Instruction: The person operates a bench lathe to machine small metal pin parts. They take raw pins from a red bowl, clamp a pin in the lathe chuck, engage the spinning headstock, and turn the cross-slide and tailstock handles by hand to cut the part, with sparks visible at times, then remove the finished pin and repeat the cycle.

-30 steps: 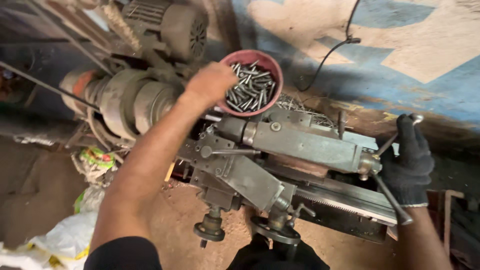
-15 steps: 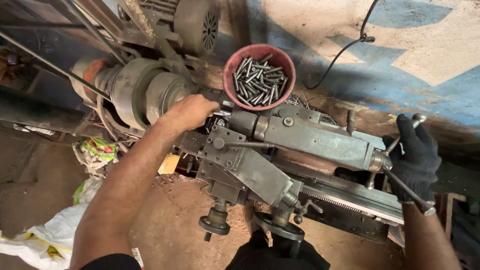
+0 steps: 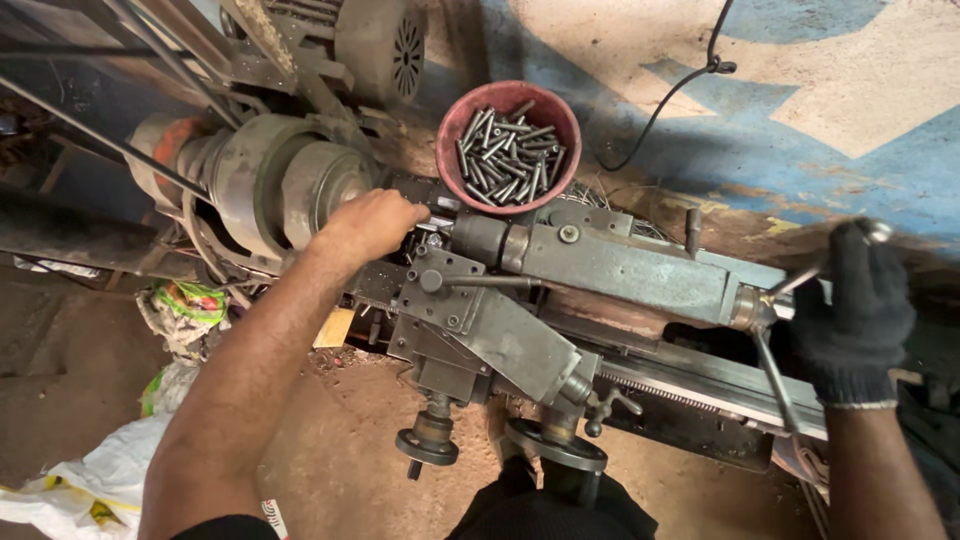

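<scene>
Our left hand (image 3: 372,222) is bare and loosely curled, fingertips pushed in at the gap between the lathe's chuck (image 3: 300,190) and the grey tailstock body (image 3: 610,262) — whether it pinches a small piece there we cannot tell, since the fingers hide it. Our right hand (image 3: 850,300), in a dark glove, is wrapped around a spoke of the tailstock handle (image 3: 775,350).

We judge the main risk to be the bare fingers so close to the chuck: if the spindle turns or the right hand winds the tailstock forward, they could be nipped between the metal faces. The glove is a second worry — fabric can catch on a turning spoke. The red bowl (image 3: 508,100) of short steel pins (image 3: 505,155) sits on the machine just behind the left hand; a knock from the wrist could tip it and scatter the pins into the swarf.

Counted: one lathe, one red bowl, one motor (image 3: 375,50) above the chuck, two round handwheels (image 3: 555,445) at the near side, one black cable (image 3: 680,85) on the wall, two hands. The pins are too many and too heaped to count — several dozen at a guess.
</scene>
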`<state>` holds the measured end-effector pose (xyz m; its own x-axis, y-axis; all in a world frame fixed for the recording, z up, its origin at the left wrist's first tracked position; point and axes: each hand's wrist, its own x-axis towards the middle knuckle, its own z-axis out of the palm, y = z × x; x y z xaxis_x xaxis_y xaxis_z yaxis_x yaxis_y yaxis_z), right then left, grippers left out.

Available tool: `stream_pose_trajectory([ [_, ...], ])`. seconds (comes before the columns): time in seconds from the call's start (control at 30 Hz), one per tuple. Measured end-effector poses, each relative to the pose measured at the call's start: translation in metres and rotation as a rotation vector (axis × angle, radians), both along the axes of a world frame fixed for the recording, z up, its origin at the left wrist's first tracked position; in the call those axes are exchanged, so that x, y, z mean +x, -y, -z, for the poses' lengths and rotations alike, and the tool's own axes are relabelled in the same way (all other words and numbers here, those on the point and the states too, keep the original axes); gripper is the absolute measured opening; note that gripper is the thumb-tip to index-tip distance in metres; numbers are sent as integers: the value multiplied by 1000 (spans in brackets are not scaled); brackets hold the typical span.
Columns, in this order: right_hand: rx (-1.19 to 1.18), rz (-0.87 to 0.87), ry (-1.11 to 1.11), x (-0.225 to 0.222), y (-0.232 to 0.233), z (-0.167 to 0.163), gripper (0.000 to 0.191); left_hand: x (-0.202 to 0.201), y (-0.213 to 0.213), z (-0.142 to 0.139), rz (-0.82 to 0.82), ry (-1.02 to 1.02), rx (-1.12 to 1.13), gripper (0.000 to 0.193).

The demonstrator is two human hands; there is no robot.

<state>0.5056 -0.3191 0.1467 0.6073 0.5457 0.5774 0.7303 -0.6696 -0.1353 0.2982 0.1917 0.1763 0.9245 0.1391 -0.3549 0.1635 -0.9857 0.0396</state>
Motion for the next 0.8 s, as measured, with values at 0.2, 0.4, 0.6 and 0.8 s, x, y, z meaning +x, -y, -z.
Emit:
stream_pose_trajectory([
  [0.2, -127, -456, -636, -2, 8, -35, 28, 4, 1, -2, -30, -10, -15, 31],
  [0.4, 137, -945, -705, -22, 67, -36, 17, 4, 1, 3, -177, 39, -88, 23],
  [0.6, 637, -423, -602, -52, 73, -18, 20, -37, 17, 8, 69, 563, -37, 25],
  [0.8, 633, -85, -112, -36, -8, -27, 27, -160, 85, 73, -620, 1001, -353, 21],
])
